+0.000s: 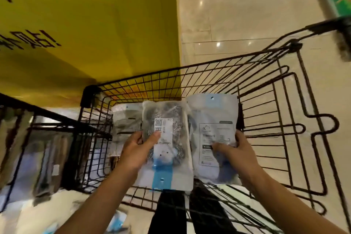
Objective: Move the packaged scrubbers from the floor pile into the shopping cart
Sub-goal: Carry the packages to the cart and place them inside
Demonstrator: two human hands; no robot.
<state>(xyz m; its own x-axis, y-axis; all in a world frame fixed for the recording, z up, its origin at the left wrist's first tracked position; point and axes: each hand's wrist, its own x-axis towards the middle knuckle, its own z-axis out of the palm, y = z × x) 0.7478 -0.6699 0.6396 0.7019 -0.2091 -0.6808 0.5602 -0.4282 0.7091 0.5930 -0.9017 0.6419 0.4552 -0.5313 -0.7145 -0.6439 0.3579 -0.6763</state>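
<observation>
Scrubber packs, two of them, are held side by side over the black wire shopping cart. The left hand pinches the left pack, thumb on its white label, steel-wool-like contents showing through the clear wrap. The right hand clasps the right pack, thumb across its printed back, fingers behind; each grip is clenched on its pack. Another pack seems to lie inside the cart, though blur makes that uncertain. A yellow sign stands beyond the cart on the glossy floor.
</observation>
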